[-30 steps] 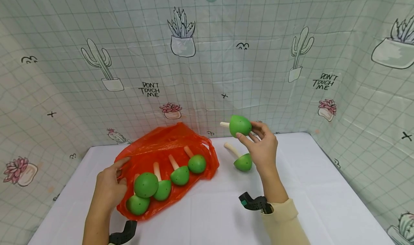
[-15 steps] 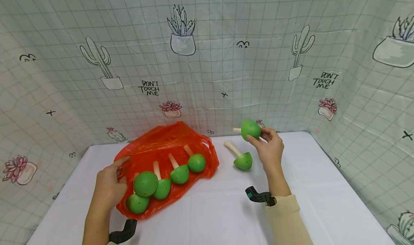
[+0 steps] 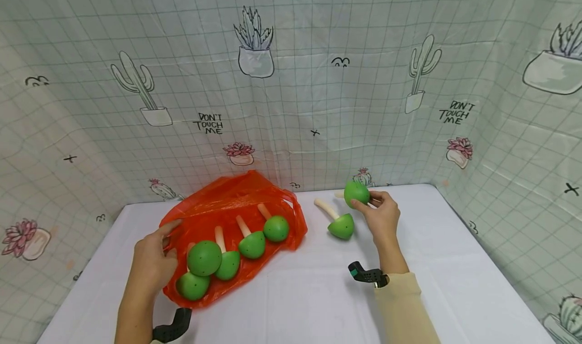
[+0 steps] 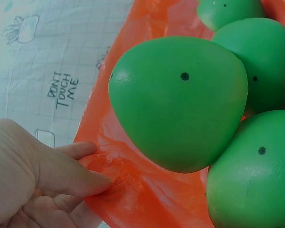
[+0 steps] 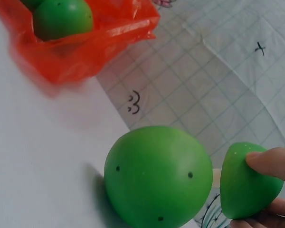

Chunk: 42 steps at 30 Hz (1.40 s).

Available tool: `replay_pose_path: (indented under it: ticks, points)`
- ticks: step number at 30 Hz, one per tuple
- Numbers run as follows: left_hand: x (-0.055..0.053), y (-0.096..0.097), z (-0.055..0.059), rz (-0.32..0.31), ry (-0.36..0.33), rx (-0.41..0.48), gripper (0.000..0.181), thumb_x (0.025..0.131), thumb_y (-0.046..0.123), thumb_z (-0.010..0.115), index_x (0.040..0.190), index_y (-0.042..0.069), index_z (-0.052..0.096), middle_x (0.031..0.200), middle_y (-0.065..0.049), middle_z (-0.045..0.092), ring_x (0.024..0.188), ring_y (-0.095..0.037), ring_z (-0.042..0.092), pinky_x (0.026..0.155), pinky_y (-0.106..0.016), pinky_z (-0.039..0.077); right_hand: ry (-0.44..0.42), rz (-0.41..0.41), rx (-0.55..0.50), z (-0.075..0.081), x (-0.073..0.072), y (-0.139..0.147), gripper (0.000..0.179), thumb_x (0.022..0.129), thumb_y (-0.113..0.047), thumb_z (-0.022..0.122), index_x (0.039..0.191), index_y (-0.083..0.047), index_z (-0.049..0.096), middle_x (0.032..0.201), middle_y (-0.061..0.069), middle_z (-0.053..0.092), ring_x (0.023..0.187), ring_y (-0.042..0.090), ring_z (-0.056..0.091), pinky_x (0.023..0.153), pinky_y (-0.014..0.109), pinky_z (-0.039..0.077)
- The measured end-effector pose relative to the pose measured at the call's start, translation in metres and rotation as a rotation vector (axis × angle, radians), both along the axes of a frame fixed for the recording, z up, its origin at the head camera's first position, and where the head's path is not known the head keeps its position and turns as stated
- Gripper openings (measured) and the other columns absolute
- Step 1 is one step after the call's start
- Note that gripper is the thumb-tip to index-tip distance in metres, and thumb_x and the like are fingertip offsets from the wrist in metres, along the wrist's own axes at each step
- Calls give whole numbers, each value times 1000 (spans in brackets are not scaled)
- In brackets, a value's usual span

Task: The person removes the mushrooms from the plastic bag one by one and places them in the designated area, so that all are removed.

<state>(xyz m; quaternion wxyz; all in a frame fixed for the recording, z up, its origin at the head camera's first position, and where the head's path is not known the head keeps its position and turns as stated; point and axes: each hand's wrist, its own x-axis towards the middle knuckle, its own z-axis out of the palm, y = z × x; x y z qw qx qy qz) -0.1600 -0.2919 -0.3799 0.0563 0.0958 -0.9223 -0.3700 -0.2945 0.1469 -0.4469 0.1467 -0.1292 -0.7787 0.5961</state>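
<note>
My right hand (image 3: 383,218) pinches the green cap of a toy mushroom (image 3: 356,194) with a pale stem, which points left. It is low over the back right of the white table; whether it touches the table I cannot tell. Just left of it lies a second toy mushroom (image 3: 341,227), seen large in the right wrist view. My left hand (image 3: 152,258) holds the left edge of a red plastic bag (image 3: 218,197), thumb over the plastic in the left wrist view. Several green-capped mushrooms rest in the bag, one cap (image 4: 180,104) on top of others.
A white cloth covers the table (image 3: 309,303). Behind and at both sides hangs a gridded curtain (image 3: 291,96) printed with cacti. Black wrist cameras are worn on both wrists.
The right hand has carried its mushroom rightward and then down toward the table, past the lying one. The left hand and the bag have stayed in place.
</note>
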Motion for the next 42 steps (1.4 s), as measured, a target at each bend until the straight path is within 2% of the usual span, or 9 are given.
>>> replay_pose_path:
  ticks: [12, 21, 28, 42]
  points:
    - [1, -1, -1, -9, 25, -10, 62, 95, -13, 52, 155, -6, 43, 148, -38, 49, 131, -57, 53, 101, -62, 49, -69, 13, -7, -17, -3, 12, 62, 89, -17, 84, 140, 6, 55, 141, 28, 60, 133, 41, 54, 105, 50, 51]
    - [1, -1, -1, -6, 20, -6, 62, 95, -13, 53, 156, -6, 43, 148, -38, 48, 132, -57, 52, 101, -62, 49, -151, 102, -4, -18, -4, 22, 72, 90, -8, 80, 151, 7, 45, 149, 28, 49, 136, 41, 51, 112, 49, 47]
    - [1, -1, -1, 1, 6, 0, 62, 96, -13, 53, 156, -4, 42, 149, -37, 49, 133, -56, 51, 102, -61, 49, -207, 150, 64, -19, -4, 25, 70, 89, -6, 79, 149, 10, 46, 148, 31, 49, 137, 45, 48, 114, 53, 44]
    - [0, 0, 0, -14, 18, 14, 62, 96, -13, 53, 157, -4, 42, 148, -37, 49, 131, -56, 52, 101, -62, 49, -193, 158, 79, -18, -4, 25, 68, 88, -5, 79, 146, 9, 47, 146, 31, 49, 135, 45, 48, 114, 54, 43]
